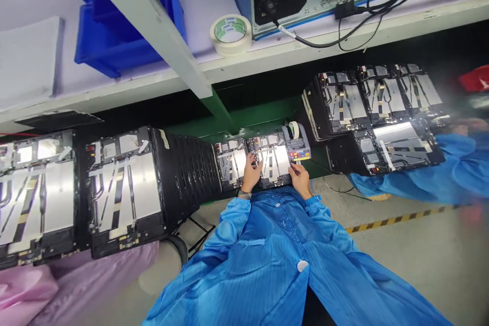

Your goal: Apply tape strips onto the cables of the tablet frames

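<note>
An opened tablet-like device (275,161) lies in front of my body, its silver plate, dark strips and black frame facing up. My left hand (251,174) is at its left edge, fingers curled there and thumb over the border. At the right edge, my right hand (301,180) has thumb and fingers pinched together on the rim. A similar device (233,164) sits just left of my left hand. Close behind my right hand stands a grey tape dispenser (298,141) with coloured buttons and a roll of pale tape (294,130).
Black trays (187,168) are stacked to the left, near larger-looking opened devices (126,183). More devices (344,102) stand on stacks at right, beside another person's blue sleeve (405,178). Overhead, a shelf edge (305,43) carries a masking tape roll (231,35) and blue bin (110,41).
</note>
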The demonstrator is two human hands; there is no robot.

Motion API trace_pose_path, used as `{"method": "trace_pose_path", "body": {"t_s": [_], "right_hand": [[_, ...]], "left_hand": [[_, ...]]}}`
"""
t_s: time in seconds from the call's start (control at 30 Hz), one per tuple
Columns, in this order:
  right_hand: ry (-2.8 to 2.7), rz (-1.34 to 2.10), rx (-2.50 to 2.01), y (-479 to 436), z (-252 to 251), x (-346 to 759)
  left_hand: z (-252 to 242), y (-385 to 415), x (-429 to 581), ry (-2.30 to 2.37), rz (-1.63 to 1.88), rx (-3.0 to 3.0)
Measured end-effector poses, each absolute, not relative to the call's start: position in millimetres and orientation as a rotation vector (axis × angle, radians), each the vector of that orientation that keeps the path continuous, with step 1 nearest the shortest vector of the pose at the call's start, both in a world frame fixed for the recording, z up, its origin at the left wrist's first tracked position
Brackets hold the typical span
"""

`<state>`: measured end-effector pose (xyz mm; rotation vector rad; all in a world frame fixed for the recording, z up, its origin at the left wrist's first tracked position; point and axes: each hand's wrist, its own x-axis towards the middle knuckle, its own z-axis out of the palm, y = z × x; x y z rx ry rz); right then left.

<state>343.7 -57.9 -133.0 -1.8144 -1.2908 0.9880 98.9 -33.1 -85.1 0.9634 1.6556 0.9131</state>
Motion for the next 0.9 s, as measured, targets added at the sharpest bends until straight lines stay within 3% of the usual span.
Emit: {"method": "trace_pose_path", "body": {"t_s": [0.17,0.47,0.73,0.9], "right_hand": [[-1.358,0.967,-1.834,-57.8,-122.1,344.1],[-1.24,1.223,-1.714,-50.0,-82.2,352.0],[-1.378,1.461,-1.588,-22.8,-88.6,245.3],[-1.438,1.548,-1.618,-21.3,-99.2,179.8]], "left_hand": [[-72.4,-65.9,134.9,1.731,0.877,0.966],[-42.8,-70.6,157.7,1.822,1.053,0.848],[-44.8,-80.5,62.5,2.088,1.211,0.774],[-56.7,-73.2,9.2,2.225,1.063,0.852]]}}
